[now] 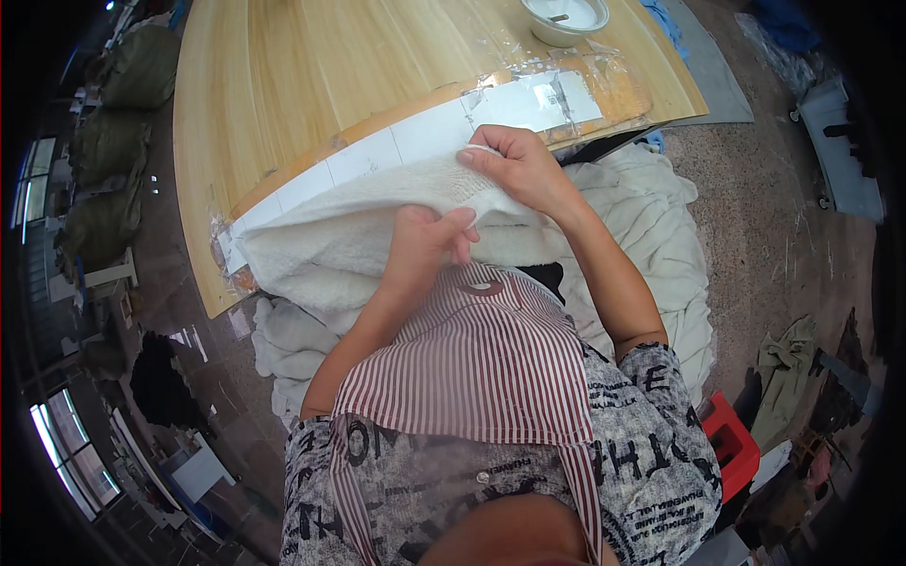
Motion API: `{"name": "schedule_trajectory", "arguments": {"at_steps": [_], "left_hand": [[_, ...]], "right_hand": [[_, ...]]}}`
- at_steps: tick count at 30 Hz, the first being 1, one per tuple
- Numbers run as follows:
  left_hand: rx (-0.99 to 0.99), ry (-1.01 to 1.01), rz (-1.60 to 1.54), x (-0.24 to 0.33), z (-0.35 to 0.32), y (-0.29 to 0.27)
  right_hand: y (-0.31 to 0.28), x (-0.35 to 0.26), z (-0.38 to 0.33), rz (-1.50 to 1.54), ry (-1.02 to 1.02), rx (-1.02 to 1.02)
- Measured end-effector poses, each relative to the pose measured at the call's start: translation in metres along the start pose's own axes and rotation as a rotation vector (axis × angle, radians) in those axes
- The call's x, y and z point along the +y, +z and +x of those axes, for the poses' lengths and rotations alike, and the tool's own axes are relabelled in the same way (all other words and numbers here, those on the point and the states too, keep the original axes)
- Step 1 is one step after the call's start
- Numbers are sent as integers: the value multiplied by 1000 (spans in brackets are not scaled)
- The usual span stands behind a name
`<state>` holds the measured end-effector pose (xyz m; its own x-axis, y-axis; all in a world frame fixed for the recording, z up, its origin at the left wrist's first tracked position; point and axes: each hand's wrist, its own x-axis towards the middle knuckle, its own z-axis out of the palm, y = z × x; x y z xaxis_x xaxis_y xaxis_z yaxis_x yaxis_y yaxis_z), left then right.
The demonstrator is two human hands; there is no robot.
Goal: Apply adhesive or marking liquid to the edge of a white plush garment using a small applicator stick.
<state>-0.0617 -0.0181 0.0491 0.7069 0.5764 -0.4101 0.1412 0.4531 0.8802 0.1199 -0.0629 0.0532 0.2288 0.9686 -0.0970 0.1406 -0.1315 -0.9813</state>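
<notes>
A thick white fleece fabric [330, 241] lies over the near edge of a wooden table [311, 75] and spills down toward my lap. My left hand [425, 247] pinches a fold of the fleece near its middle. Slightly farther and to the right, my right hand [514, 165] grips the fleece's upper edge, fingers curled over it. A strip of white paper tape [415, 137] runs along the table edge just beyond the fleece. I wear a red-and-white striped apron [481, 363].
A white bowl [564, 19] stands at the table's far right. More white fleece [651, 236] hangs at my right, above the speckled floor. A red stool [731, 443] sits at lower right beside heaped cloth. Green sacks [118, 141] line the left.
</notes>
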Motion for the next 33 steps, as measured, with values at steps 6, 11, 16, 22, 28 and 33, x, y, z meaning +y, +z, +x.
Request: {"name": "schedule_trajectory", "arguments": {"at_steps": [6, 11, 16, 22, 28, 33], "left_hand": [[-48, -117, -174, 6, -1, 3], [134, 43, 25, 9, -6, 11], [198, 176, 1, 4, -7, 14], [121, 110, -165, -5, -4, 17], [165, 139, -61, -5, 0, 13], [111, 73, -50, -3, 0, 12]], "right_hand": [[3, 0, 0, 72, -71, 10], [1, 1, -1, 19, -50, 84], [-1, 5, -1, 24, -101, 77], [6, 2, -12, -329, -211, 273], [29, 9, -48, -590, -731, 461], [27, 25, -43, -537, -720, 382]]}}
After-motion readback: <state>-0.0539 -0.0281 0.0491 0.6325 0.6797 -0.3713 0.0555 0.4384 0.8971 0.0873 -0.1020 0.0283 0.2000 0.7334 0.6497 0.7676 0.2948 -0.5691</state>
